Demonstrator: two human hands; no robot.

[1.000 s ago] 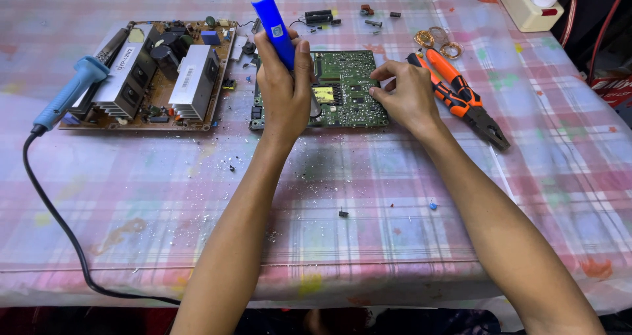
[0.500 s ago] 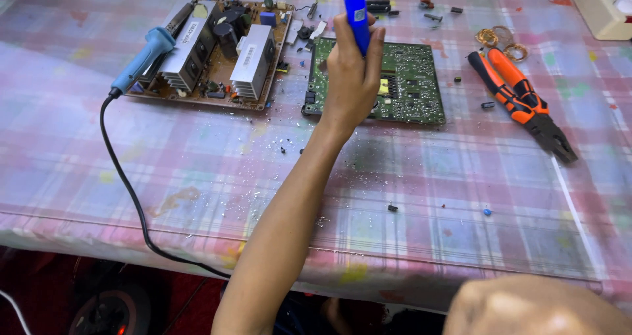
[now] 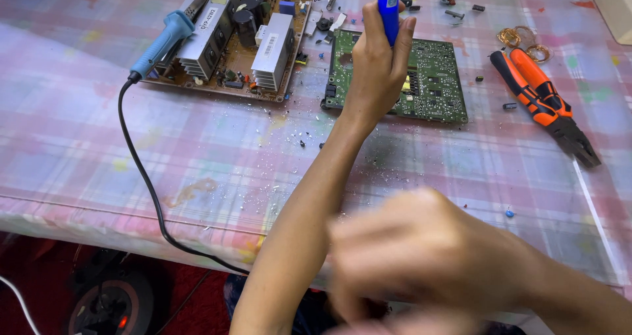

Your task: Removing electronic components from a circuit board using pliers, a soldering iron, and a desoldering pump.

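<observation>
**Blue tool upright over the green board**

At upper centre, the left hand (image 3: 376,68) grips a blue tool (image 3: 388,5), its long axis near vertical, directly above the green board (image 3: 434,78) on the tabletop (image 3: 197,157). At lower right, the right hand (image 3: 421,256) is blurred, well short of the board; I cannot tell its grip.

Bright even light, soft shadows; right hand (image 3: 421,256) motion-blurred

We see no packages, signs or screens. On the brown circuit board (image 3: 227,42) lie two white rectangular labels with dark print, one on each metal heat sink (image 3: 273,42). The blue tool (image 3: 388,5) carries a small pale sticker near its upper end.
</observation>
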